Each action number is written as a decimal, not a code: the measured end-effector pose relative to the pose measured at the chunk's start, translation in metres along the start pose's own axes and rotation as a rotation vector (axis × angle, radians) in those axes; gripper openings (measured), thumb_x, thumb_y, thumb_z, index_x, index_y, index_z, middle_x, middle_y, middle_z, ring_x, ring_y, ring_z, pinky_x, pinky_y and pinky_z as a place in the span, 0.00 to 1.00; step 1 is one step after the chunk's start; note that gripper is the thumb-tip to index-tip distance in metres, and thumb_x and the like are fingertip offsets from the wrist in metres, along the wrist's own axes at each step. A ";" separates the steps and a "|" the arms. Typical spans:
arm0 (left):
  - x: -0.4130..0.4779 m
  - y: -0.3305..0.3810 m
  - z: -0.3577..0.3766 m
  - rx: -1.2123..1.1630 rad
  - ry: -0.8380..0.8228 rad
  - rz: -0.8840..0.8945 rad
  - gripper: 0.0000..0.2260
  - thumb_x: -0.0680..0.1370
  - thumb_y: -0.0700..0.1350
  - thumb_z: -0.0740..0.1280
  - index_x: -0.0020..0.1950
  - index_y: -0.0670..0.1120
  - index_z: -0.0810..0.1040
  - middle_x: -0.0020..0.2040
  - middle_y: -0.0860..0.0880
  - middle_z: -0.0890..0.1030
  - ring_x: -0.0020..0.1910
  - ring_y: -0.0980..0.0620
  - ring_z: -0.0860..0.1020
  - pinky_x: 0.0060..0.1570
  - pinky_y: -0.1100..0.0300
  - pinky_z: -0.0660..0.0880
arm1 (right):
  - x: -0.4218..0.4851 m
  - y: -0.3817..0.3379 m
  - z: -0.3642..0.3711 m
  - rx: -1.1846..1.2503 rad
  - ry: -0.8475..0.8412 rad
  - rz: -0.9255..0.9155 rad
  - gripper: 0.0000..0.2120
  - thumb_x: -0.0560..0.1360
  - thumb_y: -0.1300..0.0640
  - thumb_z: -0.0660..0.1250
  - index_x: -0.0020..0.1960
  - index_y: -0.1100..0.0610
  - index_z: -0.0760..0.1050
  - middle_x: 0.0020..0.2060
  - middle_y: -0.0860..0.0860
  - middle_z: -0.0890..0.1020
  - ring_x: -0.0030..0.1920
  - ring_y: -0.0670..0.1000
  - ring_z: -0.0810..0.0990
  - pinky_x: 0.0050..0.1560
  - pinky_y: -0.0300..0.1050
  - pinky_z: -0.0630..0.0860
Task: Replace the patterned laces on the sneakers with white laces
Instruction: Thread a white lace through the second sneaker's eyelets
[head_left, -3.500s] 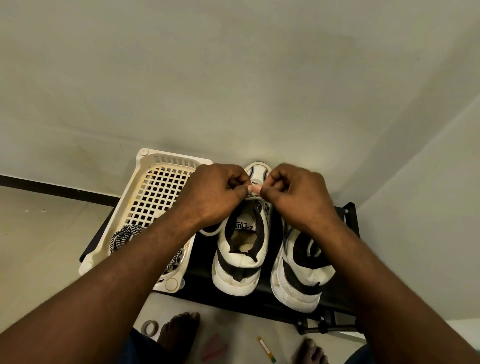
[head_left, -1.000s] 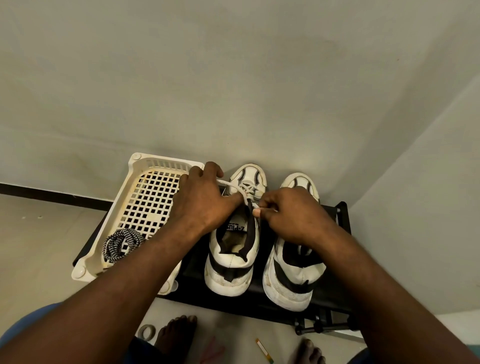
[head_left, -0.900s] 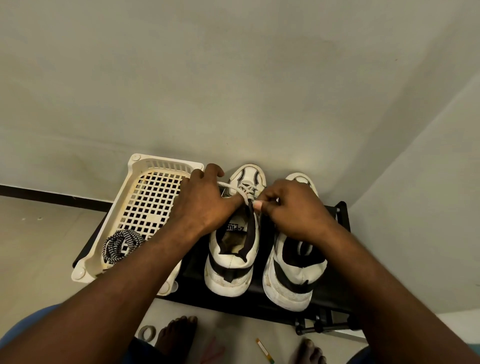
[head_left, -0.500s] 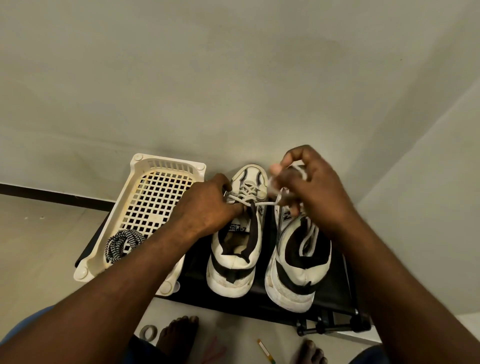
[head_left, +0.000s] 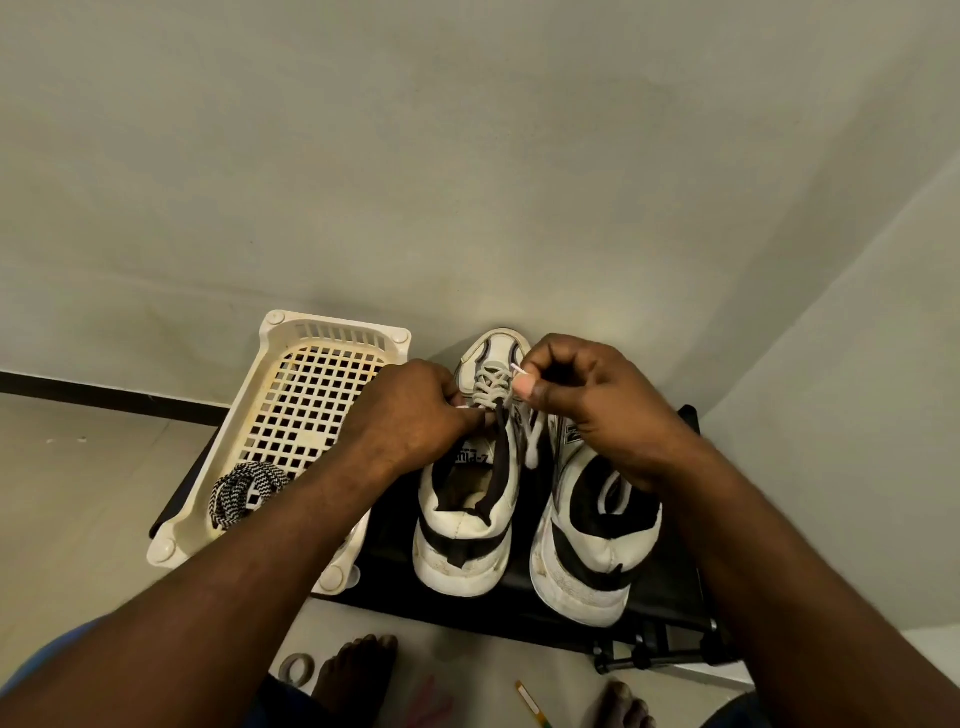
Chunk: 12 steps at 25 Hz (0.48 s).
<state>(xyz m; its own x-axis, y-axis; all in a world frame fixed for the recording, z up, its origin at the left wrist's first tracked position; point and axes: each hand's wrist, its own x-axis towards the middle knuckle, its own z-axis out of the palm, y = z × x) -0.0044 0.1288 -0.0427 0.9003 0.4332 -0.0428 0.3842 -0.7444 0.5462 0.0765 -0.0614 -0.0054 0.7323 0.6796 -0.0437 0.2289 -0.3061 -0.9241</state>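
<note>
Two white and black sneakers stand side by side on a black rack (head_left: 524, 618), toes to the wall. The left sneaker (head_left: 470, 499) has a white lace (head_left: 491, 387) crossed through its front eyelets. My left hand (head_left: 410, 415) grips the shoe's left edge near the tongue, where one lace end runs. My right hand (head_left: 587, 395) pinches the other end of the white lace by its tip above the shoe. The right sneaker (head_left: 597, 525) sits partly under my right wrist, a white lace lying inside it. The patterned black and white laces (head_left: 244, 491) lie coiled in a cream basket (head_left: 291, 400).
The basket sits on the rack's left part, against the wall. A corner wall rises close on the right. On the floor below lie a tape roll (head_left: 297, 667), a pink item (head_left: 431, 701) and a small stick (head_left: 530, 699), beside my bare feet (head_left: 358, 675).
My right hand has come down and back from its raised pull, still pinching the white lace end over the left sneaker. My left hand stays at the shoe's left side.
</note>
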 end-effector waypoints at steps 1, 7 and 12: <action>0.000 0.000 0.000 0.008 0.000 0.000 0.17 0.71 0.63 0.75 0.37 0.51 0.80 0.34 0.53 0.82 0.38 0.53 0.80 0.38 0.58 0.74 | -0.001 -0.001 -0.002 0.096 0.006 -0.005 0.04 0.80 0.61 0.70 0.47 0.59 0.80 0.44 0.54 0.85 0.49 0.54 0.84 0.55 0.51 0.79; 0.001 0.002 -0.014 -0.025 -0.077 0.005 0.18 0.68 0.64 0.79 0.38 0.50 0.82 0.34 0.54 0.83 0.37 0.55 0.82 0.41 0.57 0.78 | 0.001 -0.003 0.001 0.080 0.160 0.009 0.05 0.80 0.56 0.71 0.50 0.57 0.83 0.46 0.53 0.88 0.44 0.53 0.88 0.52 0.53 0.83; -0.005 -0.001 -0.038 -0.464 -0.183 0.004 0.05 0.79 0.46 0.75 0.45 0.47 0.86 0.35 0.47 0.85 0.31 0.47 0.81 0.41 0.54 0.80 | 0.000 -0.008 0.001 0.218 0.219 -0.011 0.09 0.83 0.56 0.67 0.51 0.58 0.84 0.43 0.54 0.88 0.40 0.52 0.86 0.47 0.47 0.83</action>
<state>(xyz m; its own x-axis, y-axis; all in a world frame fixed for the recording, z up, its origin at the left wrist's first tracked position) -0.0172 0.1467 -0.0114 0.9387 0.3035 -0.1633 0.2864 -0.4234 0.8595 0.0740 -0.0578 0.0017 0.8569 0.5147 0.0281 0.1124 -0.1333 -0.9847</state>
